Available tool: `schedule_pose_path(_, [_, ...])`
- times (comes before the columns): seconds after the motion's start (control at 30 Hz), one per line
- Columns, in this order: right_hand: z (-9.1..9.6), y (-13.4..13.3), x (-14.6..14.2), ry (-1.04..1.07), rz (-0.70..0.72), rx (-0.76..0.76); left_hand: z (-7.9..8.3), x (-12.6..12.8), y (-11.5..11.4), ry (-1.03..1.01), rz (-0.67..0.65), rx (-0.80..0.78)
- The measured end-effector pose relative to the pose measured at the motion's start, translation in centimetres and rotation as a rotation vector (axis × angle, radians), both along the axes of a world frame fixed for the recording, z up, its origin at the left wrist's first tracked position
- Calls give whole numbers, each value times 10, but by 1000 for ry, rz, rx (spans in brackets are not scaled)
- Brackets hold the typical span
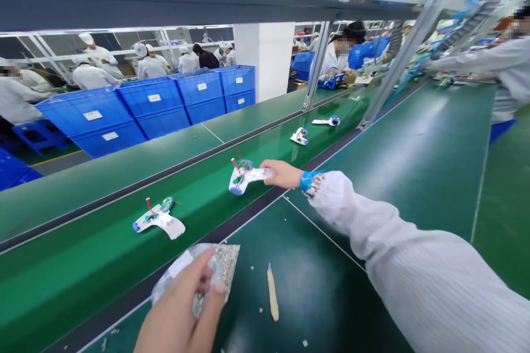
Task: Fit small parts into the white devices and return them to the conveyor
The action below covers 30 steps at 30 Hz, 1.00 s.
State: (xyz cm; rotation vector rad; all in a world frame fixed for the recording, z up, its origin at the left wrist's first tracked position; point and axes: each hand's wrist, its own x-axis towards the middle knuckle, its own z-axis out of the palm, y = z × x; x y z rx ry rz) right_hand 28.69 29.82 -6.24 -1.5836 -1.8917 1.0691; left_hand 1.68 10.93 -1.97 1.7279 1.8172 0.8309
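My right hand [284, 174], with a blue strap at its wrist, pinches the handle end of a white gun-shaped plastic housing [248, 175] over the green conveyor belt. This housing carries a green circuit board, blue ends and red wires. In the near foreground my left hand [182, 303] grips a clear plastic bag [226, 267] of many tiny parts at the belt's near edge. A similar white housing [165, 220] lies on the belt to the left. Two more units, a white housing [300, 136] and a long-handled one [327, 121], lie farther up.
A beige, pointed tool [272, 292] lies on the green worktop [331, 287] among small white scraps. Metal posts [408, 44] rise beside the belt. Blue bins [157, 102] line the far side. Several co-workers in white coats sit beyond; another person [497, 60] reaches in at right.
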Motion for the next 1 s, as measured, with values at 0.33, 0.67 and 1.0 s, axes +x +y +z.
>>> schedule_pose_path(0.33, [10,-109,-90,931,772,-415,1,21,-9,-1034,62,150])
schedule_pose_path(0.67, [1,-134,-131,1351,811,-817,22,14,-19,-1205,14,-1])
schedule_pose_path(1.0, [-16,-162,-154,1289,873,-1003,20,9,-13,-1185,351,39])
